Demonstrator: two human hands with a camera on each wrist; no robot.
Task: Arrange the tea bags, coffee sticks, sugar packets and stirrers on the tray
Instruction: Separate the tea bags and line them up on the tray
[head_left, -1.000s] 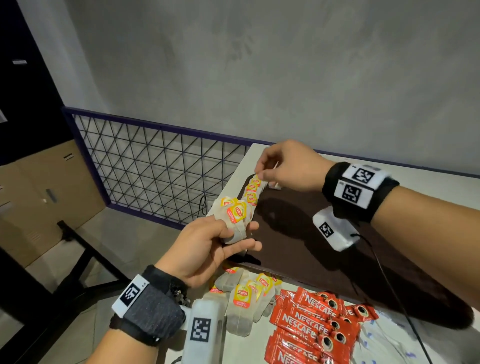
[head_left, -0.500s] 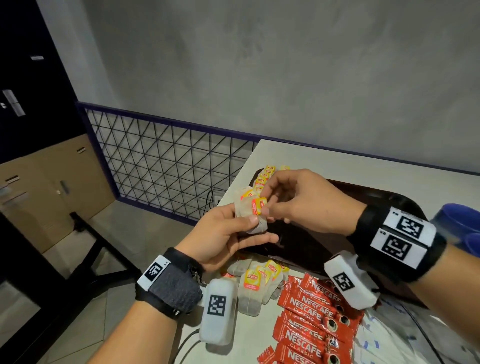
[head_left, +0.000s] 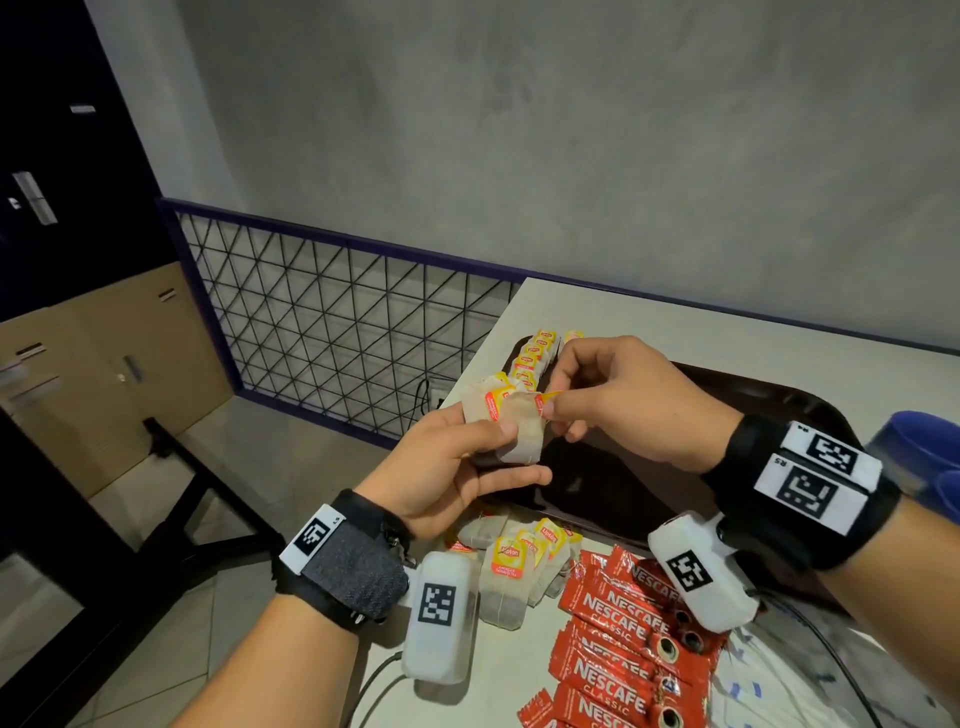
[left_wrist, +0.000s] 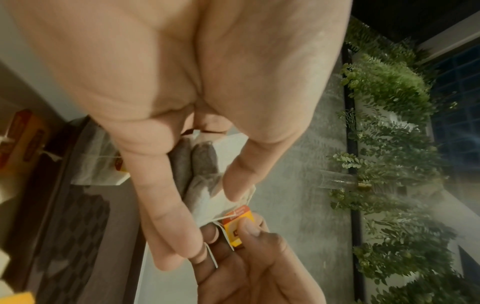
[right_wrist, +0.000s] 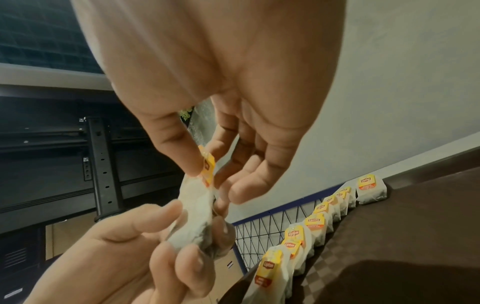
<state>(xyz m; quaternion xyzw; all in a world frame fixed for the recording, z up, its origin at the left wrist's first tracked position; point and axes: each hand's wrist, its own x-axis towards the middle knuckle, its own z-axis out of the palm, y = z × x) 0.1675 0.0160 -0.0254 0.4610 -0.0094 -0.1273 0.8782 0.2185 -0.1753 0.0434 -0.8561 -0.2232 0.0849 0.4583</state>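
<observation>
My left hand (head_left: 467, 457) holds a small bunch of tea bags (head_left: 501, 415) above the near left corner of the dark brown tray (head_left: 649, 499). My right hand (head_left: 613, 400) pinches the yellow tag (left_wrist: 237, 226) of one tea bag (right_wrist: 193, 214) in that bunch between thumb and forefinger. A row of tea bags (head_left: 535, 358) with yellow tags stands along the tray's left edge (right_wrist: 315, 224). More tea bags (head_left: 519, 566) lie loose on the table before the tray. Red coffee sticks (head_left: 623, 639) lie beside them.
White sugar packets (head_left: 769, 680) lie at the lower right of the table. A blue cup (head_left: 919, 457) stands at the right edge. The white table (head_left: 727, 332) ends at the left beside a black wire-mesh railing (head_left: 337, 322); a grey wall stands behind.
My right hand came back from the row at the tray's far left and now pinches the tag of a tea bag in my left hand's bunch. Both hands drew closer together.
</observation>
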